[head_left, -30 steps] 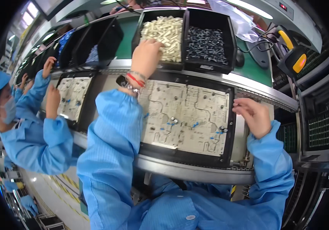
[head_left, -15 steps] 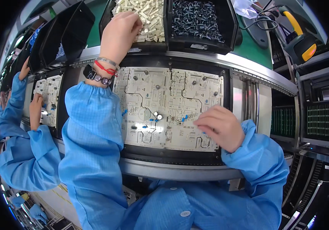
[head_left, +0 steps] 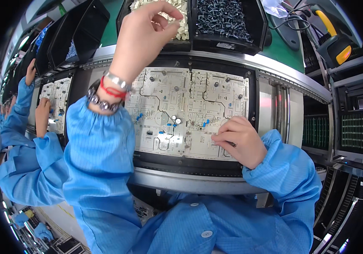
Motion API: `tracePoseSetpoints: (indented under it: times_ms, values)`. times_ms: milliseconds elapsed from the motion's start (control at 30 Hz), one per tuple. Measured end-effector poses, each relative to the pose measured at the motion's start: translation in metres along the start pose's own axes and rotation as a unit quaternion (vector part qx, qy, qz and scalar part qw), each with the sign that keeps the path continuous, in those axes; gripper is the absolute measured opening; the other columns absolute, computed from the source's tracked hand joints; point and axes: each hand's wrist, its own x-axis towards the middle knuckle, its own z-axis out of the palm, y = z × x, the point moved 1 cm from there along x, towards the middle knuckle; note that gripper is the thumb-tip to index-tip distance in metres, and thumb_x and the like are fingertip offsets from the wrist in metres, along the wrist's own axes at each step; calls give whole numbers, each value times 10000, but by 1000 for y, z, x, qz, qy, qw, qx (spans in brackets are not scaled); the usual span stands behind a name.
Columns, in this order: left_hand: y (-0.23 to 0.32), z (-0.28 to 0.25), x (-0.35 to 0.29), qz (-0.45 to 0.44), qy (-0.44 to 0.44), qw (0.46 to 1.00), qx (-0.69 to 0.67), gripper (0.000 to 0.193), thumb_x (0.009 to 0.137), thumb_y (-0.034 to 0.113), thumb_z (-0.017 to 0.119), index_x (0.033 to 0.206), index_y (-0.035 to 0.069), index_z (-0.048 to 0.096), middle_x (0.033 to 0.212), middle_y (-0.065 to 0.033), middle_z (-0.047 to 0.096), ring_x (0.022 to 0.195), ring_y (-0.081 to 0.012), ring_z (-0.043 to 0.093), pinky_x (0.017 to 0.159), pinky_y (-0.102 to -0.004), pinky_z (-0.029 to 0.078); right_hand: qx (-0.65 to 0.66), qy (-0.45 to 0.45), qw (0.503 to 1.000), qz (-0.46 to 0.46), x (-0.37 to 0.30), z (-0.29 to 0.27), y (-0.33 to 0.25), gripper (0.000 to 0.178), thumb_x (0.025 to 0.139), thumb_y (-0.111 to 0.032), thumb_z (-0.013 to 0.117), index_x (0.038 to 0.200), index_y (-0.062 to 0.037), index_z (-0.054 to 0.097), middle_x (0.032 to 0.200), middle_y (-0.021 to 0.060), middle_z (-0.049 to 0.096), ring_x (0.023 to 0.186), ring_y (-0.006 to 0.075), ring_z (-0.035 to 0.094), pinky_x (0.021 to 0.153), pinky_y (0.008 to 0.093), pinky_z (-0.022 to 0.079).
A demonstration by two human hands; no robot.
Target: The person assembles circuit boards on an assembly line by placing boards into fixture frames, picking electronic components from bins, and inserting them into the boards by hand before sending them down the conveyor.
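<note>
My left hand [head_left: 144, 39] is raised at the near side of a black bin of cream plastic connectors [head_left: 182, 30]. Its thumb and forefinger are pinched together; a pale bit seems to show at the tips, too small to name. Low over the right half of the cream circuit boards [head_left: 173, 91], my right hand [head_left: 244, 143] has its thumb and fingers drawn together, and what they hold, if anything, is hidden. The boards carry blue components [head_left: 206, 123], a round white-topped capacitor [head_left: 178, 121] and several small dark cylinders. A black frame [head_left: 156, 161] surrounds them.
Right of the connectors stands a black bin [head_left: 253, 25] of small dark parts. A yellow-and-black scanner [head_left: 336, 48] and cables lie at the far right. Metal rails [head_left: 198, 184] run along the frame. On the left, a co-worker's hand [head_left: 42, 112] is over another board [head_left: 56, 99].
My left hand has moved back from inside the connector bin, rising and shifting right, its fingers now pinched. My right hand stays near the board's lower right. The whole view has shifted slightly.
</note>
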Motion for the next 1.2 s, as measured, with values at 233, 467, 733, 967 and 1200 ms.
tracePoseSetpoints:
  times_ms: [233,467,733,967,1200]
  values:
    - [40,5,-28,-27,-103,984,-146,102,800,-7,629,900,3,649,877,-23,618,770,-79,581,657,-197,468,-73,15,996,-57,-4,6,-3,97,677,-71,644,771,-48,654,775,33,563,797,210,536,781,326,443]
    - [72,27,-61,-140,-214,935,-244,179,802,-40,614,978,-26,641,1070,-64,563,907,-87,569,772,-196,512,-110,27,977,-183,-25,-13,-1,349,691,-4,624,1040,11,611,877,105,592,857,256,561,840,397,454]
    - [72,108,-76,-28,-250,950,-187,244,703,-23,678,943,8,654,948,-86,632,748,-174,617,700,-258,519,-56,137,986,-72,-53,-74,46,380,720,77,583,1093,13,604,912,142,622,841,301,571,800,389,458]
    - [77,127,-83,1,-245,968,-53,301,671,14,711,960,63,645,891,-79,642,771,-235,584,700,-305,493,4,153,988,-34,-75,-89,70,316,767,84,563,1072,18,614,857,129,615,818,278,567,745,349,459]
    - [88,125,-82,3,-266,964,26,343,639,-26,733,964,55,660,923,-61,663,737,-175,568,694,-274,480,4,170,985,-38,-88,-90,76,286,762,78,571,1039,26,623,845,133,610,806,286,566,735,354,465]
